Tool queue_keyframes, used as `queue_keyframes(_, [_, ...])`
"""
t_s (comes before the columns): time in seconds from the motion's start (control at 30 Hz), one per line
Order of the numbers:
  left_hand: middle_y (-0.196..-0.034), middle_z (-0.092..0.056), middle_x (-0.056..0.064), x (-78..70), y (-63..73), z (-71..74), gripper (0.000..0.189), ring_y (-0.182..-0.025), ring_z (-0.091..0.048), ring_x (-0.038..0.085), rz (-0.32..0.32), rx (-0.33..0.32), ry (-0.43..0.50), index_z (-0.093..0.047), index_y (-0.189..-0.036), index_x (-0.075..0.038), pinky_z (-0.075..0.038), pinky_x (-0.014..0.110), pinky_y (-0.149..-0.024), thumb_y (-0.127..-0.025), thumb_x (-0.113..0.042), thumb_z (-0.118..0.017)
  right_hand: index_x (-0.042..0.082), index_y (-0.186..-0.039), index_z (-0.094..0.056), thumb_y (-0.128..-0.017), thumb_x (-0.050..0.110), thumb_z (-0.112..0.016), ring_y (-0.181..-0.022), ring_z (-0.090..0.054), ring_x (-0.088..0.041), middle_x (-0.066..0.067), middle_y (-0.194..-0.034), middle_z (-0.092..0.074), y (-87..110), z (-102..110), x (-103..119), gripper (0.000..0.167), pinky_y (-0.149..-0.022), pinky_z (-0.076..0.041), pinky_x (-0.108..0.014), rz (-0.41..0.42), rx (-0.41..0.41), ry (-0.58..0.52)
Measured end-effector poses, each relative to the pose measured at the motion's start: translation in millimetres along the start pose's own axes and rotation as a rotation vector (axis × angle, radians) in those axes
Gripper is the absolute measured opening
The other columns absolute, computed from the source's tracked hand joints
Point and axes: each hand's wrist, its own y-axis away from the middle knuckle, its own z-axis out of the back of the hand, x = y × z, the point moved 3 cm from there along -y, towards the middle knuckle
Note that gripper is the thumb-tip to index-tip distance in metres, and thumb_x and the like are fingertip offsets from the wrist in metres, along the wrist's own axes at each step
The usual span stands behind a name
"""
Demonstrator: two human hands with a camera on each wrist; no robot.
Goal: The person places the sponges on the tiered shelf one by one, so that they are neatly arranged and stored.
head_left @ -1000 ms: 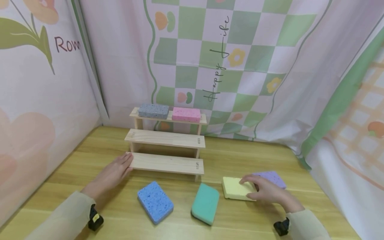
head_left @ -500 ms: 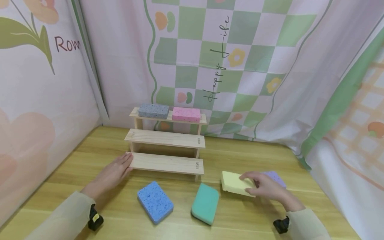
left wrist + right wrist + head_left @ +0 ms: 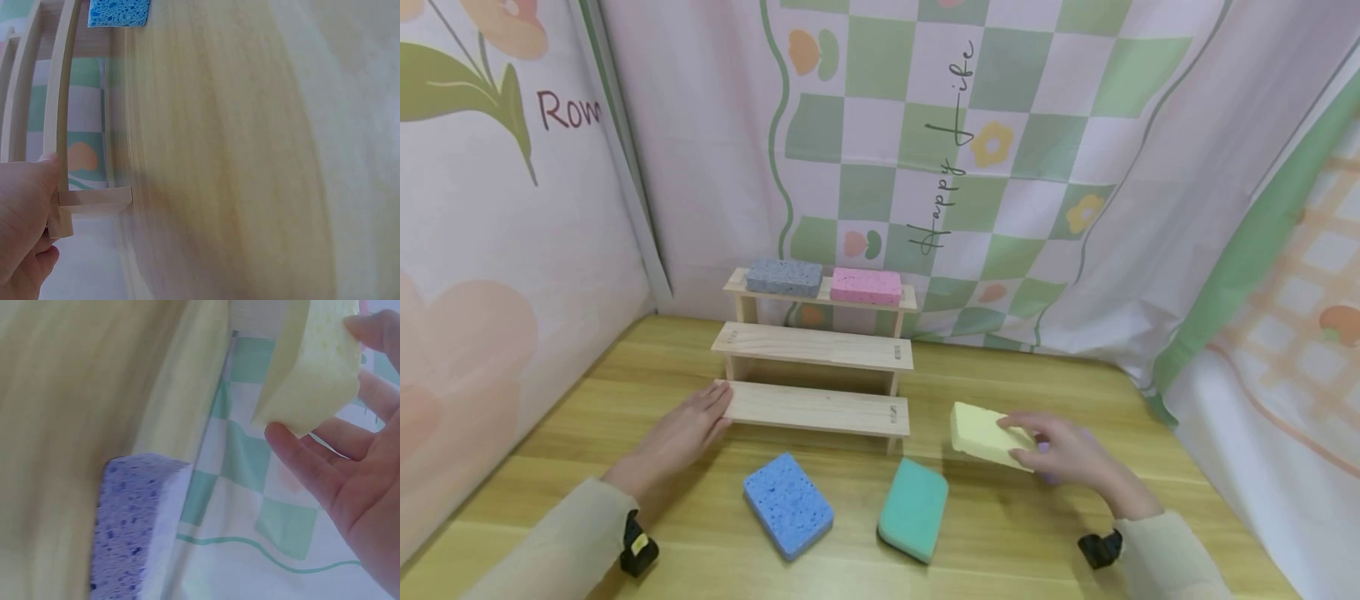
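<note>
My right hand (image 3: 1067, 454) pinches a pale yellow sponge (image 3: 985, 433) by its right end, raised above the table and tilted. The right wrist view shows fingers and thumb spread round the yellow sponge (image 3: 319, 369), with daylight between it and the table. Behind that hand, a purple sponge (image 3: 128, 525) lies on the table, mostly hidden in the head view. My left hand (image 3: 677, 433) grips the left end of the lowest step of a three-step wooden shelf (image 3: 820, 408); the left wrist view has its fingers above and below the board's end (image 3: 61, 219).
A grey sponge (image 3: 784, 277) and a pink sponge (image 3: 866, 286) sit on the top step. In front of the shelf, a blue sponge (image 3: 788, 506) and a green sponge (image 3: 913, 510) lie on the wooden table (image 3: 700, 550). Printed curtains (image 3: 700, 167) enclose the back and sides.
The yellow sponge has risen off the table in my right hand and shifted slightly left and away from me. My left hand stays on the shelf.
</note>
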Motion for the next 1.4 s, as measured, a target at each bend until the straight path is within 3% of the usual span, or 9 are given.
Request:
queue_keyframes(0.33, [-0.133,-0.04,0.029,-0.3,1.2,1.6,0.046,-0.124,-0.037,0.042,0.006,0.002,0.001,-0.043,-0.128,0.014,-0.032,0.052,-0.101,-0.093,-0.013,-0.055,0.001,-0.119,-0.058,-0.085,0.014,-0.067,-0.107,-0.052,-0.04,-0.021,-0.121,-0.056,-14.0,7.7,9.5,0.038,-0.078,-0.052,-0.046,0.062,-0.01,-0.048])
queue_keyframes(0.67, [-0.133,-0.04,0.029,-0.8,1.7,1.9,0.046,-0.124,-0.037,0.042,0.002,-0.002,-0.006,-0.043,-0.128,0.014,-0.032,0.052,-0.101,-0.093,-0.013,-0.054,0.003,-0.119,-0.059,-0.084,0.016,-0.066,-0.11,-0.052,-0.037,-0.019,-0.123,-0.055,-34.3,9.9,19.2,0.038,-0.08,-0.052,-0.045,0.066,-0.01,-0.004])
queue_keyframes(1.2, [-0.133,-0.04,0.029,0.2,0.6,0.6,0.046,-0.124,-0.036,0.041,0.001,0.0,-0.006,-0.043,-0.128,0.014,-0.031,0.052,-0.102,-0.093,-0.013,-0.054,0.004,-0.12,-0.059,-0.084,0.016,-0.066,-0.096,-0.057,-0.026,-0.015,-0.121,-0.058,-60.8,16.4,42.8,0.038,-0.077,-0.052,-0.043,0.105,-0.036,0.035])
queue_keyframes(1.4, [-0.134,-0.04,0.029,0.5,0.4,0.2,0.046,-0.124,-0.036,0.042,-0.003,0.0,-0.005,-0.043,-0.129,0.014,-0.031,0.052,-0.102,-0.093,-0.013,-0.054,0.004,-0.121,-0.059,-0.083,0.017,-0.067,-0.107,-0.054,-0.031,-0.015,-0.122,-0.057,-69.4,16.9,51.7,0.041,-0.079,-0.052,-0.043,0.11,-0.038,0.043])
